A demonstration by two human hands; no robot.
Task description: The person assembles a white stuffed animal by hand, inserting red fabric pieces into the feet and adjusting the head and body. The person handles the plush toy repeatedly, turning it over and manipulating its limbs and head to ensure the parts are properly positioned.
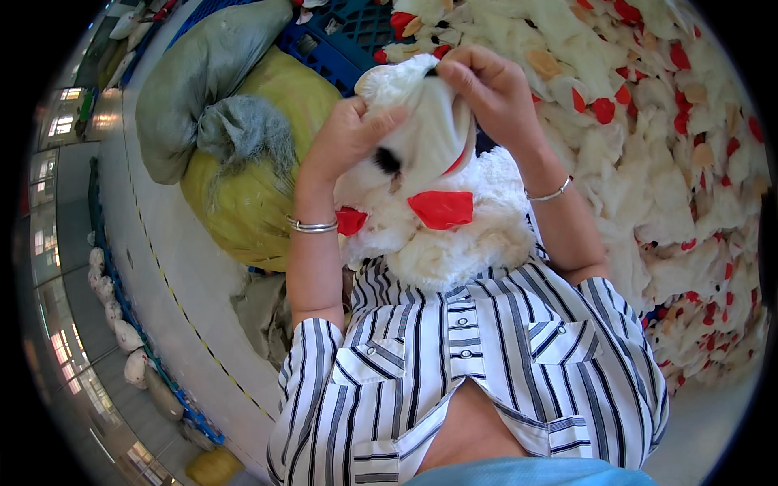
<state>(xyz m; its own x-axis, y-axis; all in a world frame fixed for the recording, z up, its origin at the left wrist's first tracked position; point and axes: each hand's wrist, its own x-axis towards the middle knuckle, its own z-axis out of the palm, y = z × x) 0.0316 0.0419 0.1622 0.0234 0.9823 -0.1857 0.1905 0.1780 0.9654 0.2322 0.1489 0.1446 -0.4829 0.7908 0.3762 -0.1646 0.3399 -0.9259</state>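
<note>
Both hands hold up a limp white plush toy skin [429, 121], its smooth backing side partly showing, in front of my chest. My left hand [350, 136] grips its left side, thumb across the front and the other fingers partly hidden behind the cloth. At its upper edge, my right hand [490, 87] pinches the fabric beside a small dark piece. A tuft of black fur [387, 160] shows below my left thumb. More fluffy white plush [462, 251] lies against my shirt underneath, with a red fabric patch [440, 209] on it and another red piece [350, 220] farther left.
A large heap of white plush skins [624, 162] with red parts fills the right side. To the left stand a bulging yellow sack [243, 219] and a grey-green sack [203, 65]. Blue plastic crates [344, 36] sit at the back. Floor with a striped line [174, 296] runs along the left.
</note>
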